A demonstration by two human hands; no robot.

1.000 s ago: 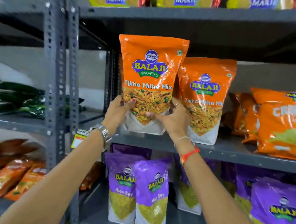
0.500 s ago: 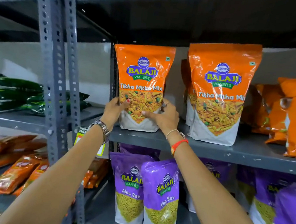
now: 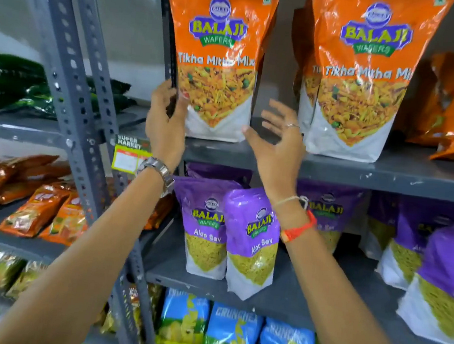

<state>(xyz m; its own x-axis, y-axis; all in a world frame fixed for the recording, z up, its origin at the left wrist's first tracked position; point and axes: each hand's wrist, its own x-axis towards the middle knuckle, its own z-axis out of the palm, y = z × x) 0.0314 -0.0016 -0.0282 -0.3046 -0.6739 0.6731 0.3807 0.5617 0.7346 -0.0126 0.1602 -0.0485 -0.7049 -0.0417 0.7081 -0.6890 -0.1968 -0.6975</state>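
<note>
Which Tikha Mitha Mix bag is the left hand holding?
The leftmost bag, next to the grey upright: the left hand pinches its lower left edge. The other front bag stands further right, beyond the open right hand, untouched.

The tall orange snack pouch (image 3: pixel 219 45) is glossy, crinkled plastic film that catches the light, like the purple pouches (image 3: pixel 252 239) below. The grey shelf (image 3: pixel 360 172) and its perforated upright (image 3: pixel 69 85) are matt painted metal, scuffed in spots.

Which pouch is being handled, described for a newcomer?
Find the grey metal shelf above the purple Aloo Sev pouches. Of its orange Tikha Mitha Mix pouches, take the leftmost pouch, next to the rack post, gripped by the left hand.
</note>
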